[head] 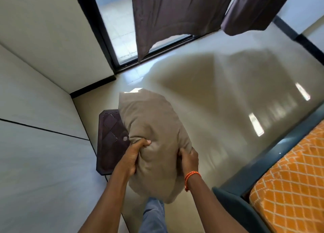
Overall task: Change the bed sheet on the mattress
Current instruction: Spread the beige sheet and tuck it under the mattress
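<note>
A person is standing on a glossy pale floor [219, 96], looking down at their own arms. Both hands are gripping a taupe pillow [152, 138] held out in front of the body above the floor. The left hand [130, 155] is bunching the fabric at the pillow's left edge, fingers curled around a fold. The right hand [188, 160] is clutching the pillow's right edge, and an orange thread bracelet [191, 176] is circling that wrist. A dark brown patterned stool [111, 141] is sitting on the floor just behind the pillow, near a pale wall [43, 110]. The bed, with an orange diamond-patterned bed sheet [294, 185] inside a dark teal frame [273, 159], is showing at the lower right corner of the view. Dark curtains [171, 13] are hanging over a black-framed glass door [115, 22] at the far edge of the floor.
</note>
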The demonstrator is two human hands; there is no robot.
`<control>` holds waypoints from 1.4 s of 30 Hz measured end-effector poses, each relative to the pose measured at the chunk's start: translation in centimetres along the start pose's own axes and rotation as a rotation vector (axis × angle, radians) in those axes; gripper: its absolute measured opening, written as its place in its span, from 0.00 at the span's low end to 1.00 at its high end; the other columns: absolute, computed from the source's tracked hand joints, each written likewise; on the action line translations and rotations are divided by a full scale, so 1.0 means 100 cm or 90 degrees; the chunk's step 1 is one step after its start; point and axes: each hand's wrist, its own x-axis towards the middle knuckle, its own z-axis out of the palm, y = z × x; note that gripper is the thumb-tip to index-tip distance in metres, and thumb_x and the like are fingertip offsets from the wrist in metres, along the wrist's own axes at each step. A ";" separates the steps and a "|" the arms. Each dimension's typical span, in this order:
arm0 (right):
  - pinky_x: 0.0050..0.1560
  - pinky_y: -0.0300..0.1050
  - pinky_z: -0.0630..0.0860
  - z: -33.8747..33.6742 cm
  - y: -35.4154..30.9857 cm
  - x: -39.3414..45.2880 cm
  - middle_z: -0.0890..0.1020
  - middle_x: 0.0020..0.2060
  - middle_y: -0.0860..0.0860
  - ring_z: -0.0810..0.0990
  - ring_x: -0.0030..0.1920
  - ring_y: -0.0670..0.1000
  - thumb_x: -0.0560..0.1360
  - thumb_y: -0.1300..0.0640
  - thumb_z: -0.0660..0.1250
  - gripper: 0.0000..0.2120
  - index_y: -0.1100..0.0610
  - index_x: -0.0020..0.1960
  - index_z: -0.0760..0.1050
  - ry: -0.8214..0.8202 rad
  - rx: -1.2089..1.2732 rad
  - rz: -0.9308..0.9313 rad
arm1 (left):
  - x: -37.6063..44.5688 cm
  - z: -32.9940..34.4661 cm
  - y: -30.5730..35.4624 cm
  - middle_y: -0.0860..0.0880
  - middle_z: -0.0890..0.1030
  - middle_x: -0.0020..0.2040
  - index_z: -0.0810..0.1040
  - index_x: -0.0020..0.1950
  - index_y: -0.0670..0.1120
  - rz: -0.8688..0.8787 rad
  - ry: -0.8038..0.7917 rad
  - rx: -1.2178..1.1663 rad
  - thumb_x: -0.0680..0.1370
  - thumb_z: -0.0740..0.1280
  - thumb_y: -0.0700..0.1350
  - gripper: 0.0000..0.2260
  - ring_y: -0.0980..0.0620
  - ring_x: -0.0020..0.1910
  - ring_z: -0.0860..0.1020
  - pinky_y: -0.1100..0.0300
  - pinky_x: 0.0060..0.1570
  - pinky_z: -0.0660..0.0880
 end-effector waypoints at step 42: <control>0.67 0.57 0.76 -0.866 0.390 -0.157 0.82 0.65 0.58 0.81 0.65 0.59 0.80 0.44 0.66 0.25 0.56 0.72 0.76 0.074 0.721 -0.045 | -0.361 0.722 -0.596 0.58 0.77 0.71 0.76 0.59 0.63 0.579 -0.558 0.726 0.82 0.65 0.55 0.07 0.57 0.67 0.77 0.56 0.64 0.76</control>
